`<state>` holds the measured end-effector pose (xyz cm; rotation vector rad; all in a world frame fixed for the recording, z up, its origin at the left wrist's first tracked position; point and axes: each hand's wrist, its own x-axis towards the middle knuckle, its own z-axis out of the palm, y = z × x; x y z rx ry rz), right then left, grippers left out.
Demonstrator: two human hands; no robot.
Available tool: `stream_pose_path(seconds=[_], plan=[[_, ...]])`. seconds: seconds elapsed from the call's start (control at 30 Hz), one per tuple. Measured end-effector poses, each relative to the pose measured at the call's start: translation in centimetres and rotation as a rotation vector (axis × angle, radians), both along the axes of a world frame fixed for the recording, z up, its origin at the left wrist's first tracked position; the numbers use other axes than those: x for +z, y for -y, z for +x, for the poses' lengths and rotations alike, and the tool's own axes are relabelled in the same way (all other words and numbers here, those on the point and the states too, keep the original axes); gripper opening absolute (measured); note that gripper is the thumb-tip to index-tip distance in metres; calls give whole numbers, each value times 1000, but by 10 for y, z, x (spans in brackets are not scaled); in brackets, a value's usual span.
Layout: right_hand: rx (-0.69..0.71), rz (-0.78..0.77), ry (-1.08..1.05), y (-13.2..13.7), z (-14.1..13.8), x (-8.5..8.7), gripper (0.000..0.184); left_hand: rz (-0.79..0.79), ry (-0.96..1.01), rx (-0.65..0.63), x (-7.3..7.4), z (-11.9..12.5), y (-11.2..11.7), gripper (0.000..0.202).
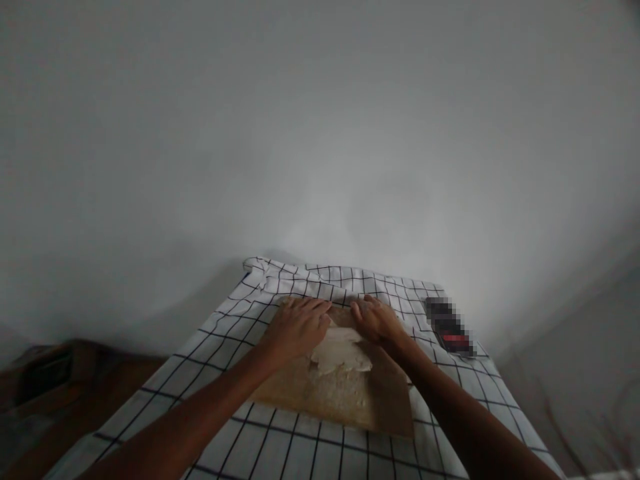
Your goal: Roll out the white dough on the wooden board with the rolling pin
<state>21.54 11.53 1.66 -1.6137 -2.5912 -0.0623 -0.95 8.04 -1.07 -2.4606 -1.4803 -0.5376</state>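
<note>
We have both hands laid flat and spread on the far end of a brown board [345,400] that rests on a checked cloth [280,447] covering the table, near the wall. The left hand [299,328] presses palm down with fingers splayed toward the far edge, and the right hand [376,321] lies beside it, fingers also extended; between and just under them sits a pale, thin sheet [340,353], likely dough or paper, we cannot tell which. To do this well, we judge we should press evenly with both palms and keep the sheet flat without tearing its ragged edge. The board's long axis runs away from us, tilted slightly rightward; the sheet lies across it. A blurred dark object [449,327] lies to the right.
</note>
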Motion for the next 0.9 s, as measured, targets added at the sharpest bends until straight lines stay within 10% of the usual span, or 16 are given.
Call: stream_pose_path(seconds=[0.17,0.4,0.9], plan=[[55,-21,75,-9,-1,0,33,-46,-31,37,7,0,-6,39],[-72,67,-79,51,10,-7,37,51,-24,-15,10,6,49,39],[-75,265,-283,140,12,-52,49,115,0,-66,-30,-10,109,51]])
